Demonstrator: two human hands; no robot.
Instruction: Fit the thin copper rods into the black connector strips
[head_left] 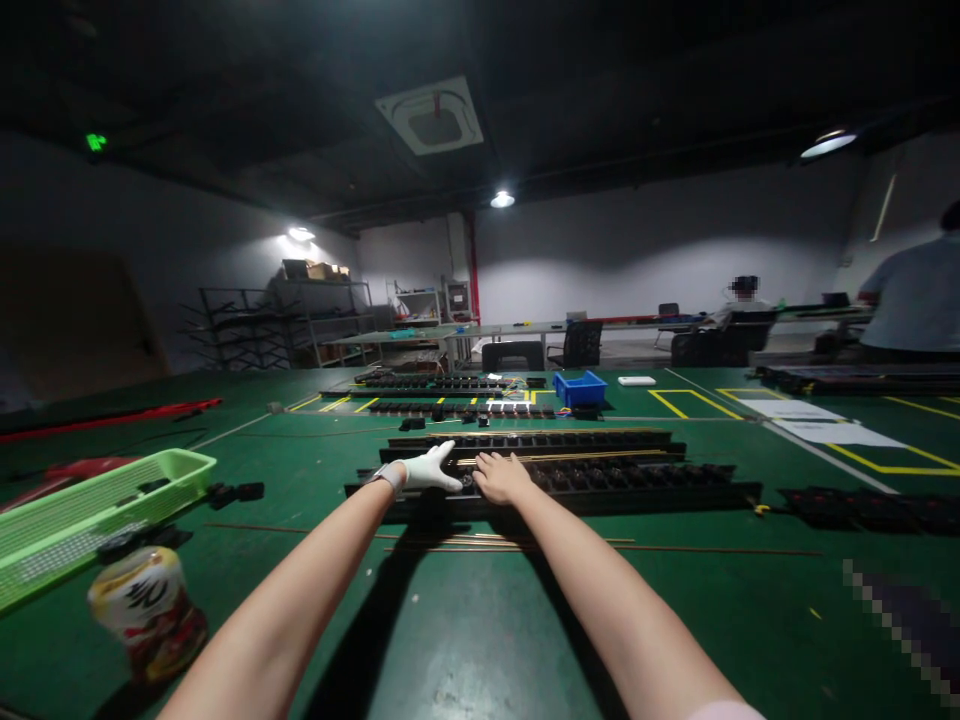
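Both my arms reach forward over a green floor. My left hand [426,468], in a white glove, rests with fingers spread on a long black rail assembly [600,480] that lies across the view. My bare right hand [501,476] lies flat on the same rail, just right of the left hand. Whether either hand grips a part is hidden by the low light. A second black rail [525,440] lies parallel just behind. Thin brass-coloured rods [675,548] lie on the floor in front of the rail.
A green plastic basket [90,505] and a drink can [148,610] sit at my left. Farther off are more black rails [450,408], a blue bin [579,388], yellow floor lines [885,462], shelving, tables and two people at the right.
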